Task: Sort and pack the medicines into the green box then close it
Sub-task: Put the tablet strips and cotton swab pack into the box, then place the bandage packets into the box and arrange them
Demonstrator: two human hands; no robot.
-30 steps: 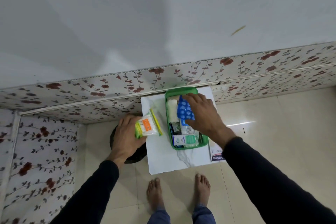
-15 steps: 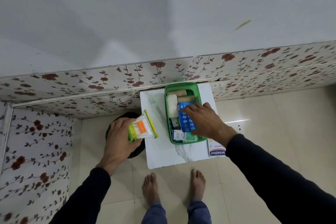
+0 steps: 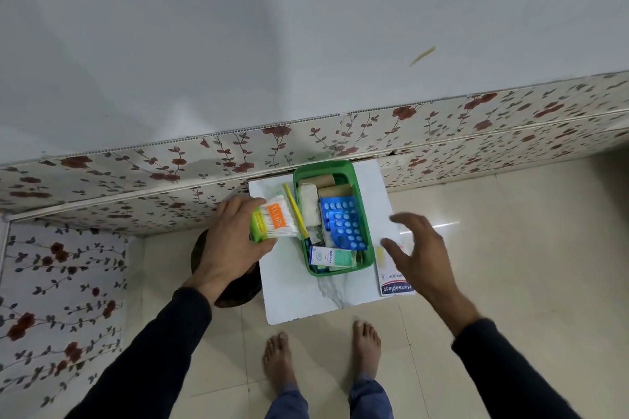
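The green box (image 3: pixel 360 211) stands open at the far edge of the white desk (image 3: pixel 292 289), against the flowered wall panel. Inside it lie blue blister strips (image 3: pixel 342 221), a white gauze roll (image 3: pixel 309 206), brown rolls (image 3: pixel 332 185) at the far end and a small carton (image 3: pixel 328 256) at the near end. The left hand (image 3: pixel 235 241) grips a pack of cotton buds (image 3: pixel 275 223) just left of the box. The right hand (image 3: pixel 420 255) hovers empty with fingers spread over the desk's right edge, above a Hansaplast box (image 3: pixel 396 286).
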